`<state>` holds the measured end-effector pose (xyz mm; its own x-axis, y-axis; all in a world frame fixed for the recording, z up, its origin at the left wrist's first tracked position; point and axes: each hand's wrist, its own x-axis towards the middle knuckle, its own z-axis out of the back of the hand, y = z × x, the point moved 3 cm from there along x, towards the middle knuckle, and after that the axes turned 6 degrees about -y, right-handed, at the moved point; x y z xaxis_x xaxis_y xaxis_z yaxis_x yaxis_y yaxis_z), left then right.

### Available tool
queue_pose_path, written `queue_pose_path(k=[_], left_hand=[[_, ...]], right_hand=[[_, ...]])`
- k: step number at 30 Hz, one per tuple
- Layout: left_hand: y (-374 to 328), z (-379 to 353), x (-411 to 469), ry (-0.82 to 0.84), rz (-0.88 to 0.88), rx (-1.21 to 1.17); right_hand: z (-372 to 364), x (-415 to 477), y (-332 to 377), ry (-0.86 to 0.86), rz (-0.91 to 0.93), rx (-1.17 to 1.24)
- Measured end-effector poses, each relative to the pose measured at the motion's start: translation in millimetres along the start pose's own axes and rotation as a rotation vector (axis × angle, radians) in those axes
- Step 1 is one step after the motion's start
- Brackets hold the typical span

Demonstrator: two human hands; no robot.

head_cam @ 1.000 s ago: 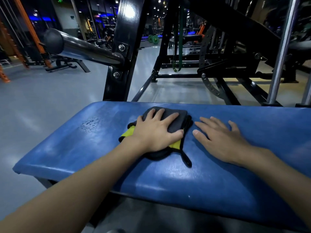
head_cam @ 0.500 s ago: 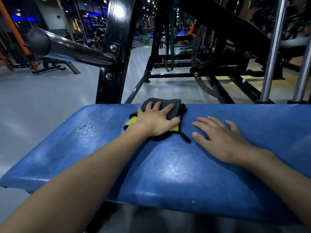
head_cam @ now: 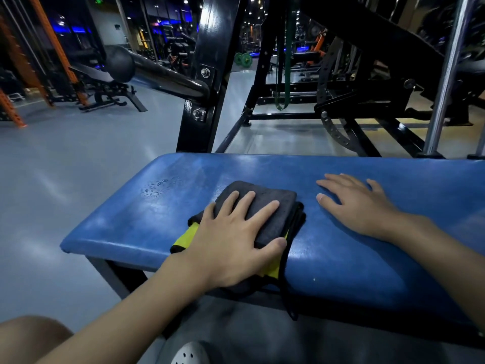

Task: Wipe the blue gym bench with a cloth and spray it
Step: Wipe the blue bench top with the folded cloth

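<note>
blue bench | folded cloth, droplets, both hands on top

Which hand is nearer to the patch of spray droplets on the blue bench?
Left. The left hand presses the cloth just right of the droplets; the right hand lies flat on the bench, farther right.

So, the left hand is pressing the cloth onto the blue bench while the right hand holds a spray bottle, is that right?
Not quite: the head view shows the right hand empty, resting flat on the blue bench. The left hand does press the cloth onto it.
</note>
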<state>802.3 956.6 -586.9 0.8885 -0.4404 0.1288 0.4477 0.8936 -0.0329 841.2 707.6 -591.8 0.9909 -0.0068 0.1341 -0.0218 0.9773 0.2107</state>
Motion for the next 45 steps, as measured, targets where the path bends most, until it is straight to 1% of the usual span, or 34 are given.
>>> queue_pose_path(k=[3, 7, 9, 13, 21, 26, 29, 32, 42, 45], left_hand=[[-2.4, 1.7, 1.4, -0.032, 0.023, -0.009], [-0.4, -4.4, 22.3, -0.007, 0.037, 0.004], [4.8, -6.4, 37.6, -0.003, 0.035, -0.004], [15.9, -8.4, 78.3, 0.003, 0.055, -0.023], [40.6, -17.6, 187.6, 0.037, 0.11, -0.035], [42.5, -20.3, 215.4, 0.037, 0.141, -0.021], [41.5, -20.6, 203.3, 0.016, 0.13, -0.014], [37.8, -17.6, 173.3, 0.002, 0.102, -0.03], [20.4, 1.5, 10.9, 0.017, 0.066, 0.013], [19.0, 6.6, -17.2, 0.035, 0.078, 0.013]], right_hand=[[3.8, 2.8, 4.5, -0.011, 0.007, -0.037], [8.4, 10.1, 15.0, -0.087, 0.019, 0.101], [5.2, 13.9, 18.3, -0.058, 0.018, 0.096], [-7.2, 18.6, 20.3, 0.043, 0.021, -0.006], [-14.8, 22.9, 18.1, 0.02, 0.031, -0.048], [-13.6, 21.2, 17.2, 0.013, 0.029, -0.018], [-13.3, 20.8, 16.4, 0.008, 0.025, -0.012], [-10.7, 19.8, 17.5, 0.006, 0.017, 0.002], [-4.1, 11.8, 22.8, 0.025, 0.017, -0.004], [1.0, 10.4, 29.1, 0.0, 0.038, -0.053]])
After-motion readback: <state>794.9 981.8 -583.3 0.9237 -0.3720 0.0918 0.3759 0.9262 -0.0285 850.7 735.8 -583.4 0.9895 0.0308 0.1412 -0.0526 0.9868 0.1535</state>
